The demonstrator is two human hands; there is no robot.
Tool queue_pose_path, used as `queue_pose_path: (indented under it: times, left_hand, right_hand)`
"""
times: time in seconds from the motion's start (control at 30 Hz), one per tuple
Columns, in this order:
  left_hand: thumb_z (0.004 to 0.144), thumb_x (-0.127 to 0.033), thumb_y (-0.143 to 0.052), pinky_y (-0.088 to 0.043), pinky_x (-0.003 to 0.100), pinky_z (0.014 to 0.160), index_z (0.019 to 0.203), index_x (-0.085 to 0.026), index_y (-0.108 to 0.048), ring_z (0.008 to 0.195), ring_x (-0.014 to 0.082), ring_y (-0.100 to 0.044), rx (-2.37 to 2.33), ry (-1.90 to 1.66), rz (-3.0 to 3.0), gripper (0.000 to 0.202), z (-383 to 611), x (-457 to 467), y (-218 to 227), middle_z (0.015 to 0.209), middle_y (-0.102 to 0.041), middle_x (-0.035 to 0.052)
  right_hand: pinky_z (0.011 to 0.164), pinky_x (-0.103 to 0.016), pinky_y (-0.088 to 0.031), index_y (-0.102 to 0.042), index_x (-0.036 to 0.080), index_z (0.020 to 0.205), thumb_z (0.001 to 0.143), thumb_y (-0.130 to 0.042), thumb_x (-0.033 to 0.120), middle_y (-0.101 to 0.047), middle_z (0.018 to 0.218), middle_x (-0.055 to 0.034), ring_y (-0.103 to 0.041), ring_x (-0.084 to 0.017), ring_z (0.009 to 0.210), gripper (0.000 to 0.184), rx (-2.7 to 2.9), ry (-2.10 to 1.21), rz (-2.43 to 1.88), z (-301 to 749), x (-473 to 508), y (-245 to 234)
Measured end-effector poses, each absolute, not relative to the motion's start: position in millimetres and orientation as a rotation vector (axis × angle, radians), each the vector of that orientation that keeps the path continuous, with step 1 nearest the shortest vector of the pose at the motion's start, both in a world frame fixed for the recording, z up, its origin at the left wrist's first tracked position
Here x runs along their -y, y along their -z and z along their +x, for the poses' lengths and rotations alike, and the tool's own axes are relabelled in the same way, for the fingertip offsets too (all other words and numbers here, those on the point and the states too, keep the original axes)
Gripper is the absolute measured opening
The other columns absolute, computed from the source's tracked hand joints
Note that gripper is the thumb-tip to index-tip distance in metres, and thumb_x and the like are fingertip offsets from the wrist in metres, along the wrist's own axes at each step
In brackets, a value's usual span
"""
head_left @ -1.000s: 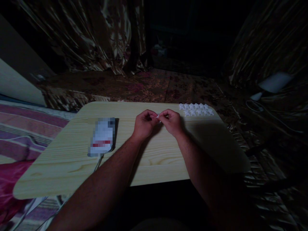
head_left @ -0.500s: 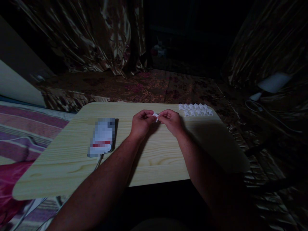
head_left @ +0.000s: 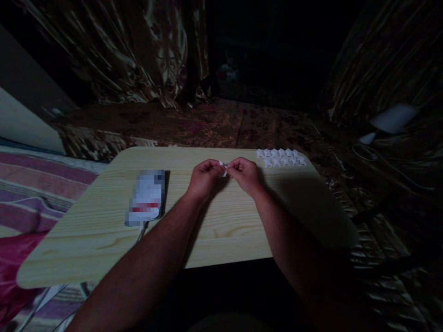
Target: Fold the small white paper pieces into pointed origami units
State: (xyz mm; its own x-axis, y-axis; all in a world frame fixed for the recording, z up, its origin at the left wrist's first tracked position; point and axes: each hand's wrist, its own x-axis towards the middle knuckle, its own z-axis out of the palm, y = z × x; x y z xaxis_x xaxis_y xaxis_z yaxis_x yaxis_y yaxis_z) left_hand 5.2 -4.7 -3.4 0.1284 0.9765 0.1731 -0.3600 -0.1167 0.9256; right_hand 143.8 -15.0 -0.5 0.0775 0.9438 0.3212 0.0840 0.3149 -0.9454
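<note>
Between my two hands, over the far middle of the table, is a small folded piece of white paper, mostly covered by fingers. My left hand pinches its left side between thumb and fingers. On its right side, my right hand pinches it the same way, with the thumb tips close together. To the right of my right hand, several small white folded paper pieces with pointed corners lie in two rows near the table's far right corner.
The wood-grain table has rounded corners. At its left lies a phone-like object, blurred out, with a cable running toward my left forearm. A striped cloth lies beyond the left edge. A white lamp stands at right, and patterned curtains hang behind.
The paper between my fingers has turned slightly and less of its flat face shows. My left hand has shifted a little to the right; the other things stay put.
</note>
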Motion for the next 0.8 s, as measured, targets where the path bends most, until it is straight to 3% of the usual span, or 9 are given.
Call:
queue_pose_path:
  times: [0.57, 0.8]
  left_hand:
    - [0.055, -0.022, -0.079, -0.046, 0.026, 0.062, 0.075, -0.014, -0.066, 0.057, 0.0116, -0.059, -0.824, -1.333, 1.077, 0.026, 5.1, 6.5, -0.7, 0.066, -0.066, 0.0021]
    - [0.055, -0.021, -0.081, -0.045, 0.027, 0.059, 0.075, -0.012, -0.066, 0.056, 0.0132, -0.06, -0.755, -1.209, 0.998, 0.027, -2.9, 4.5, -3.8, 0.066, -0.067, 0.004]
  right_hand:
    - [0.053, -0.022, -0.04, -0.063, 0.015, 0.068, 0.064, -0.068, 0.028, -0.061, 0.058, 0.0011, -0.052, -0.01, 0.054, 0.015, 1.295, -0.883, -1.123, 143.3, 18.0, -3.9]
    - [0.056, -0.024, -0.044, -0.064, 0.015, 0.069, 0.068, -0.066, 0.03, -0.062, 0.058, 0.0004, -0.056, -0.01, 0.054, 0.015, 1.303, -1.11, -0.989, 149.3, 19.4, -5.6]
